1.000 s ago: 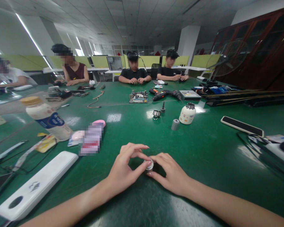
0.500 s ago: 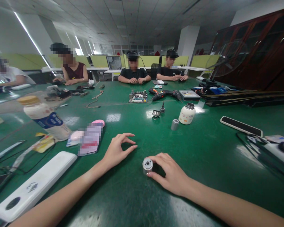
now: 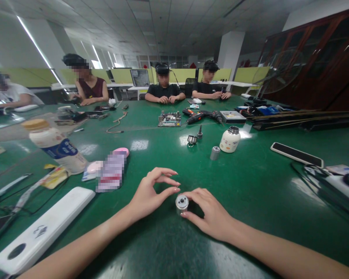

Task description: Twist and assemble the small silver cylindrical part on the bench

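Observation:
A small silver metal cylinder stands upright on the green table, its round top showing a dark centre and small holes. My right hand grips its right side between thumb and forefinger. Just up and left of the cylinder is my left hand, its fingers apart and holding nothing. A second grey cylinder stands farther back, beside a cream jar with an open metal neck. Left of them are a metal cap with a ring and a small dark fitting.
On the left lie a white power bank-like case, a phone and a tilted bottle. Farther back are a circuit board and power drills. A black-topped white bar lies right. Several people sit across the table.
My left hand has moved right, closer to the metal cylinder. My right hand and the cylinder have stayed almost in place.

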The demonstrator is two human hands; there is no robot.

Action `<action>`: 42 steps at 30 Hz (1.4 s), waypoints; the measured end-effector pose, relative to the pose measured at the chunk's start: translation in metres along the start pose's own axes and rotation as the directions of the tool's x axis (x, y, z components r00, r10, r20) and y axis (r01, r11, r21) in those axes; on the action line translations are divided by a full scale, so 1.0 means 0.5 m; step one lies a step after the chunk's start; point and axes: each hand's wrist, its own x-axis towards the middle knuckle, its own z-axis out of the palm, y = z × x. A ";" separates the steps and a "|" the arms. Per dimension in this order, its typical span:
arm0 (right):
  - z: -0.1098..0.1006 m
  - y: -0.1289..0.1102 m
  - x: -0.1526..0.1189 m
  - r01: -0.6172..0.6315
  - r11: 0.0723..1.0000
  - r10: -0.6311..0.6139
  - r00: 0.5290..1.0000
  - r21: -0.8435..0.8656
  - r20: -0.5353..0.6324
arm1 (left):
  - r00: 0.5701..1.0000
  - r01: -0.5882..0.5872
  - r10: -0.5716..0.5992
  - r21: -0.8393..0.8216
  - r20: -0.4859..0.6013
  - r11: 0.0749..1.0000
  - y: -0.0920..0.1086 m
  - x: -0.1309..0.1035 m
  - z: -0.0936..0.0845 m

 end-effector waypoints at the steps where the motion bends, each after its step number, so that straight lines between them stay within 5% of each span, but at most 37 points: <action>1: 0.001 0.001 0.000 0.001 1.000 -0.001 1.000 0.000 -0.005 | 0.999 -0.008 0.008 -0.016 0.039 1.000 0.011 -0.006 0.003; 12: 0.000 0.000 0.001 0.013 1.000 -0.013 1.000 0.003 -0.008 | 0.989 -0.052 0.052 -0.003 0.137 0.999 0.029 -0.021 0.010; 22: 0.001 0.003 -0.001 0.017 1.000 -0.017 1.000 0.007 -0.010 | 0.973 0.028 0.004 -0.139 0.230 0.990 0.022 -0.022 0.009; 30: 0.001 0.002 0.001 0.023 0.999 -0.023 1.000 0.027 -0.010 | 0.993 0.011 0.005 -0.132 0.121 0.991 0.024 -0.016 0.008; 38: 0.002 0.003 -0.001 0.020 1.000 -0.020 1.000 0.013 -0.009 | 0.972 0.005 0.018 -0.098 0.235 0.995 0.037 -0.022 0.007; 42: 0.003 0.005 0.000 0.015 1.000 -0.015 1.000 0.017 -0.009 | 0.987 -0.007 0.019 -0.081 0.161 0.997 0.044 -0.029 0.017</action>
